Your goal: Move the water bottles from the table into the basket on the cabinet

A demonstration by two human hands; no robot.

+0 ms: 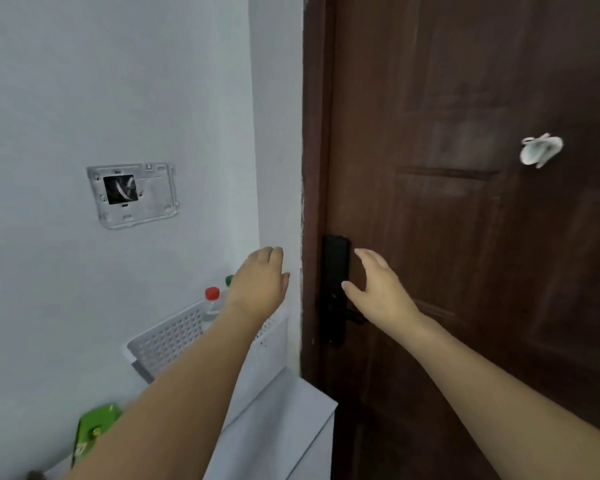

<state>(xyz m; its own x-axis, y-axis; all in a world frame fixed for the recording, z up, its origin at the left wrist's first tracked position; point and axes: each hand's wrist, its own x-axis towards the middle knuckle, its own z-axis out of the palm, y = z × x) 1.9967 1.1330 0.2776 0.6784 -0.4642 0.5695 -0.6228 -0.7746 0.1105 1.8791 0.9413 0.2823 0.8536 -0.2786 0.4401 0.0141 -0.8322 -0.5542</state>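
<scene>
White basket (174, 337): perforated plastic, set on the cabinet top against the grey wall, close to the corner by the door frame; its right part is hidden behind the left forearm.
Bottles: two are seen standing upright inside the basket; a red-capped bottle (212, 299) is visible down to its clear shoulder, and just behind it a green cap (229, 279) shows at the edge of the left hand. The rest of the second bottle is covered by the hand.
Cabinet (291, 410): white, with a flat top; the basket is carried on it at the far end.
Left hand (262, 282): raised above the right end of the basket, back of the hand turned to the camera. The fingers (272, 252) are bent forward at the tips and nothing is seen to be held. No contact with the bottles can be confirmed.
Right hand (378, 285): held in the air in front of the door, beside the lock. The fingers (364, 254) are extended and relaxed, the thumb is spread apart, and nothing is held.
Door (465, 98): dark brown wood with raised panels, shown closed at the right.
Lock (336, 271): black, tall and narrow, fitted at the door's left edge; its lever is partly covered by the right hand.
Hook (541, 150): small and white, fixed to the door at upper right.
Wall plate (132, 194): grey mounting frame on the wall with a dark square opening.
Green package (94, 427): lies at the lower left beside the left forearm; its printing is too blurred to be read.
</scene>
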